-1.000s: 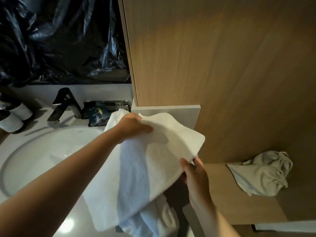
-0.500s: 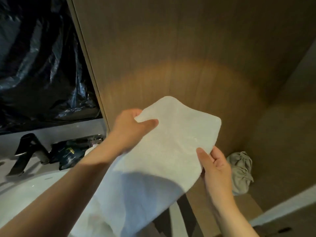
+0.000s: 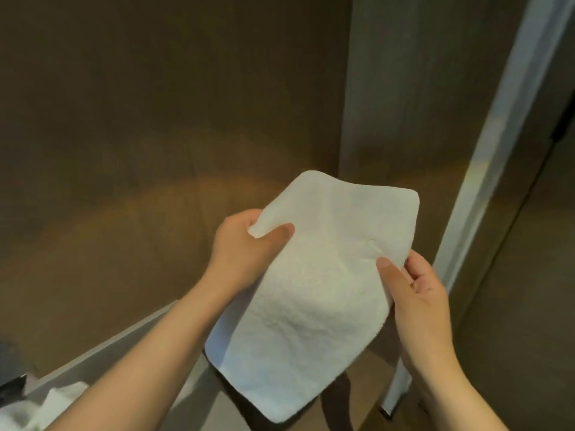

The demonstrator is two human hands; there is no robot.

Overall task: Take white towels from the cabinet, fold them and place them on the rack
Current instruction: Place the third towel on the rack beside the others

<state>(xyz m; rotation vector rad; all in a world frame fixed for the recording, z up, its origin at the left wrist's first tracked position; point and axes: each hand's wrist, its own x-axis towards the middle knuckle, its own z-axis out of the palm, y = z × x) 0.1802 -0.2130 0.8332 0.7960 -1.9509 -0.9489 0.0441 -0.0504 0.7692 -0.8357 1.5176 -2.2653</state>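
At the far left, down in the corner of your view, a heap of white cloth (image 3: 59,399) lay below a pale ledge (image 3: 118,337) that ran up on a slant toward the middle. Behind it all stood a broad wooden panel (image 3: 155,119), dim at the top and warmer in tone lower down. Your left forearm reached up from the bottom edge, and your left hand (image 3: 245,247) held the upper left edge of the towel (image 3: 311,290). Its grip was pinching the cloth, with the left thumb (image 3: 277,234) lying across the front face and the fingers tucked out of sight behind. The towel itself was white and laid flat in a folded shape. You held it up in the air between your two hands, in front of the wooden panel, with its top corners rounded and its lower end hanging down toward the bottom of the view. You could not tell from this view whether that lower end touched anything beneath it. On the towel's right edge, your right hand (image 3: 417,290) also had a pinching grip, the right thumb (image 3: 389,269) pressed onto the front face and the fingers curled round the back. Just beyond that hand, a pale upright strip (image 3: 497,150) rose at a lean along the right side, with more brown wood past it.
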